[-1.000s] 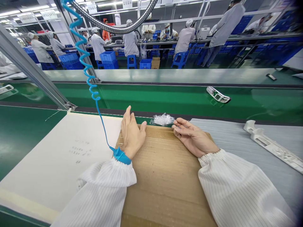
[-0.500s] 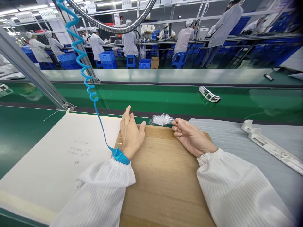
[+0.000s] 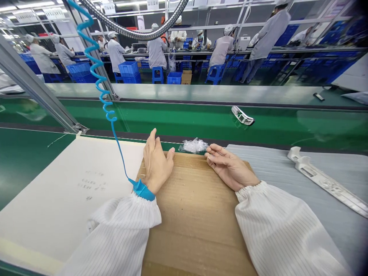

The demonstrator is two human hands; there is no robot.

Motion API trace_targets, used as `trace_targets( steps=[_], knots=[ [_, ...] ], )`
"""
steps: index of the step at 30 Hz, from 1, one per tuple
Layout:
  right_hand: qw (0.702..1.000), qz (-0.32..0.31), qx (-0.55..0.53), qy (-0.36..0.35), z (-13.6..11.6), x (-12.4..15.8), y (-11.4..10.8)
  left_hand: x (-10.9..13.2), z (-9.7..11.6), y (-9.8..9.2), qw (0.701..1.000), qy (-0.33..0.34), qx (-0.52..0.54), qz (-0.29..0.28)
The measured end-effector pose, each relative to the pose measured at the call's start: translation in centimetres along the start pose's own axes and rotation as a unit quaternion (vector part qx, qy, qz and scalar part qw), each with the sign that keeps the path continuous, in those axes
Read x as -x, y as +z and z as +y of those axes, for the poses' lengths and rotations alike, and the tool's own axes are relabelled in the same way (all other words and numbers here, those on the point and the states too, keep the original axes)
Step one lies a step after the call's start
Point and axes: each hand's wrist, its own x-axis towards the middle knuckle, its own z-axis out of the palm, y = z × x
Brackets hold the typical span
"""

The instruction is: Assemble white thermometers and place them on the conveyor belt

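Plastic bag (image 3: pixel 193 145): crumpled, at the far edge of the cardboard (image 3: pixel 195 218), between the hands.
Left hand (image 3: pixel 156 165): fingers apart, empty.
Right hand (image 3: pixel 230 167): fingers together, empty, just beside the bag.

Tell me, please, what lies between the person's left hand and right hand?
In the head view, a crumpled clear plastic wrap lies between the left hand and right hand, at the far edge of the brown corrugated cardboard sheet.
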Motion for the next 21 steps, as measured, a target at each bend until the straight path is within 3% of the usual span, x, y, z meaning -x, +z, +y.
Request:
trace_targets(
  steps=[4,7,9,11,13,17,21],
  knots=[
    [0.998,0.012,0.044,-0.045,-1.8,-0.9,-0.4,0.0,-0.1,0.1,1.000,-0.006,0.027,0.009],
    [0.977,0.048,0.164,-0.125,-4.6,-4.3,-2.8,0.0,-0.1,0.3,0.999,-0.007,0.036,0.015],
    [0.927,0.128,0.312,-0.165,-6.9,-7.3,-5.1,0.1,-0.1,0.3,0.999,-0.008,0.037,0.012],
    [0.819,0.254,0.481,-0.185,-9.0,-10.3,-7.3,0.1,0.0,0.3,0.999,-0.012,0.034,0.007],
    [0.760,0.301,0.545,-0.186,-10.4,-12.7,-9.0,0.2,0.1,0.2,0.999,-0.022,0.029,0.002],
    [0.743,0.291,0.577,-0.172,-10.1,-15.6,-10.0,0.3,0.3,0.3,0.999,-0.031,0.033,0.005],
    [0.733,0.302,0.586,-0.166,-8.6,-16.6,-8.7,0.3,0.3,0.4,0.998,-0.034,0.042,0.014]
  ],
)
